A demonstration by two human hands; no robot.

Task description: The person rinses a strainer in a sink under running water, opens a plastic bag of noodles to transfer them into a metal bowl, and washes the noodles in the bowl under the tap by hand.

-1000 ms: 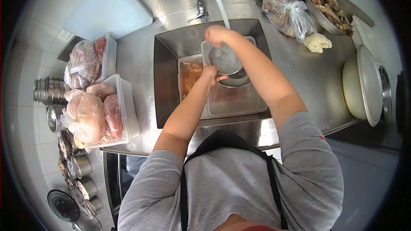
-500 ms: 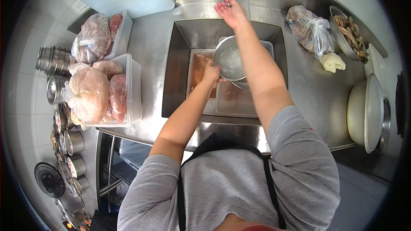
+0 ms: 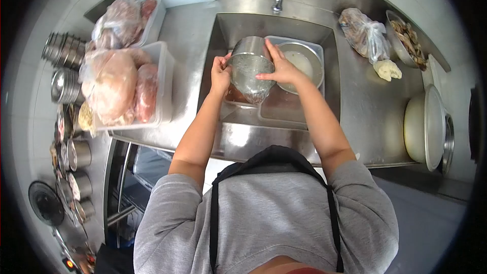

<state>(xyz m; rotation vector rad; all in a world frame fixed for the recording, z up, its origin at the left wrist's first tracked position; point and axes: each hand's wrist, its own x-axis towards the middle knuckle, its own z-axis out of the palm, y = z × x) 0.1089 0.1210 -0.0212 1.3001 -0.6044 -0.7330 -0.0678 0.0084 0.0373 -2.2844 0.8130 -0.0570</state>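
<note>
Over the sink (image 3: 332, 101), a round stainless steel pot (image 3: 248, 45) is tipped with its mouth toward me, and water runs out over its near rim. My left hand (image 3: 220, 75) grips its left edge with curled fingers. On the other side, my right hand (image 3: 281, 67) clasps the pot, fingers along the wall and thumb at the rim. A second metal pot (image 3: 317, 78) with cloudy liquid sits in the sink beside my right hand. Below the tilted pot lie plastic trays (image 3: 284, 111) in the sink, partly hidden.
Behind the sink stands the tap (image 3: 277, 1). On the left counter, plastic tubs (image 3: 165, 91) hold bagged raw meat (image 3: 114, 86). To the right are a tied plastic bag (image 3: 362, 35), a pale lump (image 3: 388, 70), a bowl of brown pieces (image 3: 406, 53) and a large upright basin (image 3: 431, 127).
My right hand has left the tap handle and taken hold of the pot. The pot has shifted left and tipped toward me, spilling water.
</note>
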